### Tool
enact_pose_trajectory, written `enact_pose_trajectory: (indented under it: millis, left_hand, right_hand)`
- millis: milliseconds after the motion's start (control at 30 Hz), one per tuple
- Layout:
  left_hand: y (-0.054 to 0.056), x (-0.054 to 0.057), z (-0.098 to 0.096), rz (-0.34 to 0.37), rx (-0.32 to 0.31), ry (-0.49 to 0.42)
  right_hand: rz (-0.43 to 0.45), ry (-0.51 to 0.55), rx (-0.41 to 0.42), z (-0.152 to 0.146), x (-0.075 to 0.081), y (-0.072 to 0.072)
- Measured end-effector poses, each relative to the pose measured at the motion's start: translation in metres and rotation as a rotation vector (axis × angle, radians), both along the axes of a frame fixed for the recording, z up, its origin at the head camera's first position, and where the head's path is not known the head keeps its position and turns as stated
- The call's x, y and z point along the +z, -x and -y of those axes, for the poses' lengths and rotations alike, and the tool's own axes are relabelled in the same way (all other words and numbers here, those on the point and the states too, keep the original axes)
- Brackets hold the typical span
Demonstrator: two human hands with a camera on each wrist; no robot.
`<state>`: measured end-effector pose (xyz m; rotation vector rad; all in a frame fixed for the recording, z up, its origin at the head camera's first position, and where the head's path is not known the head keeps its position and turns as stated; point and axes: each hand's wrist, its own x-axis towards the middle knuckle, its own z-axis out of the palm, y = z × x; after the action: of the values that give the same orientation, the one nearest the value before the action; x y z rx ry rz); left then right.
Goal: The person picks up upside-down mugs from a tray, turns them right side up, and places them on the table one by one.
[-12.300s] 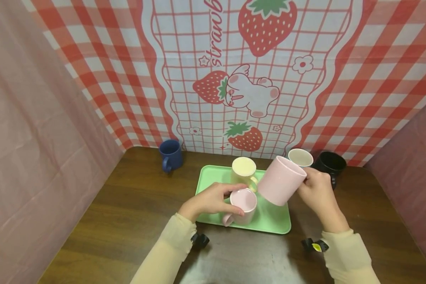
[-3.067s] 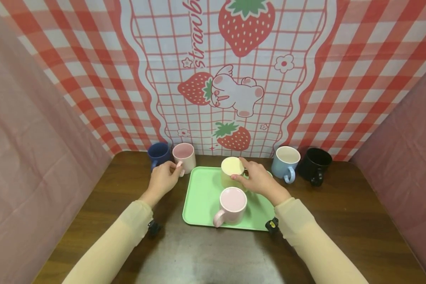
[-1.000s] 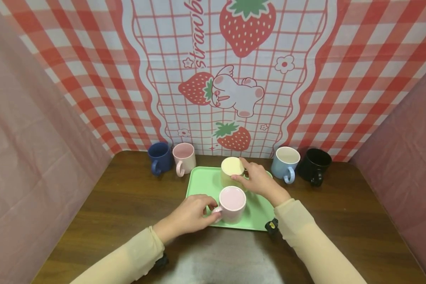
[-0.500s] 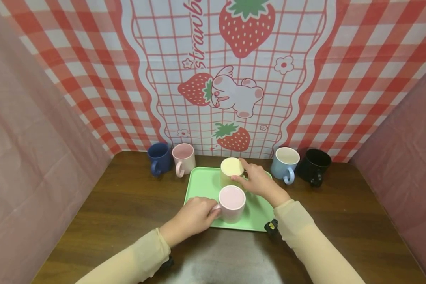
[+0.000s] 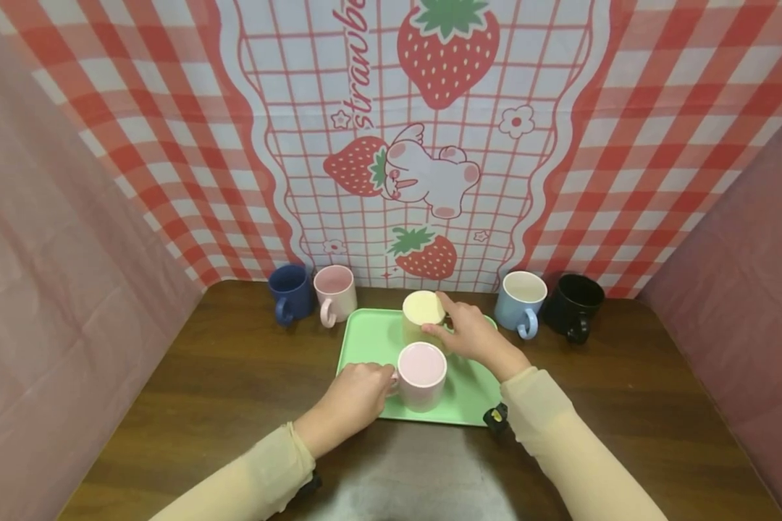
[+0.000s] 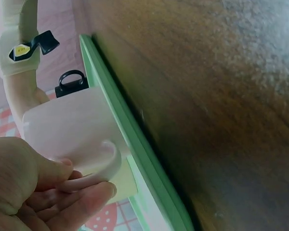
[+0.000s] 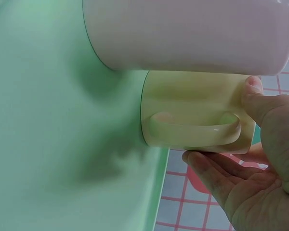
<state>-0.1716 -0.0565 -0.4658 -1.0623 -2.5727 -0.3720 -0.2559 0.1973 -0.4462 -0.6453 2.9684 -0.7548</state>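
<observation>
The left hand (image 5: pixel 352 398) pinches thumb and fingers together on the handle (image 6: pixel 116 163) of the pink mug (image 5: pixel 422 382), seemingly base up on the tray (image 5: pixel 373 339); we judge this hold handy because the handle points that way. Just behind, the right hand (image 5: pixel 474 334) grips the yellow mug (image 5: pixel 422 311), fingers parted by its width, probably to steady it. Beyond, we see the navy mug (image 5: pixel 291 291), other pink mug (image 5: pixel 337 289), blue mug (image 5: pixel 518 302) and black mug (image 5: pixel 572 300) along the table's (image 5: pixel 221 376) back, presumably leaving both hands room.
</observation>
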Motion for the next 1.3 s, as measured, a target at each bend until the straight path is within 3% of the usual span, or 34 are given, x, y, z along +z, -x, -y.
enact_pose_trajectory:
  millis: [367, 700, 900, 1100, 1200, 1300]
  left_hand:
    - [0.003, -0.005, 0.006, 0.004, 0.017, -0.097]
    - [0.004, -0.009, 0.009, -0.095, 0.048, -0.236]
    - [0.010, -0.001, 0.012, -0.214, -0.001, -0.321]
    - [0.018, 0.009, 0.017, -0.328, 0.013, -0.431]
    - [0.024, 0.014, 0.017, -0.341, 0.034, -0.521]
    - [0.029, 0.021, 0.016, -0.292, 0.069, -0.625]
  right_hand:
    - [0.016, -0.001, -0.011, -0.001, 0.000, 0.000]
    - [0.025, -0.001, -0.002, 0.000, 0.002, 0.000]
    - [-0.007, 0.002, 0.002, 0.001, 0.001, 0.000]
    - [-0.058, 0.022, 0.018, 0.000, -0.001, -0.001]
    - [-0.051, 0.024, 0.009, -0.001, -0.002, -0.002]
    - [-0.040, 0.040, 0.010, 0.000, -0.002, -0.003]
